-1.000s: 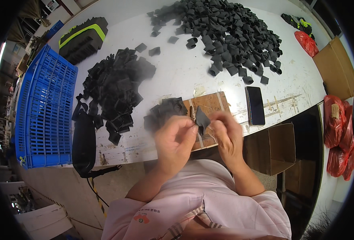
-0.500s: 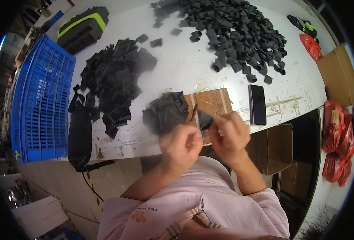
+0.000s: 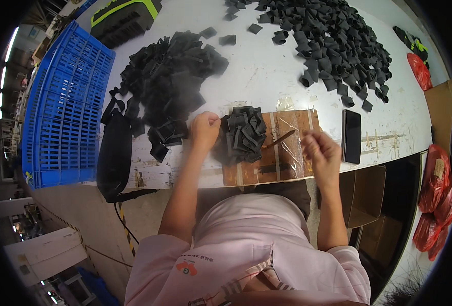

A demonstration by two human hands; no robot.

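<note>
**Hands apart**

Left bare hand (image 3: 204,131), curled, now beside small heap of flat black fabric pieces (image 3: 243,133) on brown wooden board (image 3: 282,121); right bare hand (image 3: 322,152), fingers bent, near board's right edge. Any grip unclear. Earlier dark piece no longer visible; its handling seems finished.

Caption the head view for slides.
Left hand and right hand either side of heaped black fabric pieces on a brown rectangular board.

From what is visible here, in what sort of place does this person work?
Likely a workshop or factory, perhaps for textiles: large heaps of small black pieces lie on a worn white worktable, with a blue plastic crate at its left.
</note>
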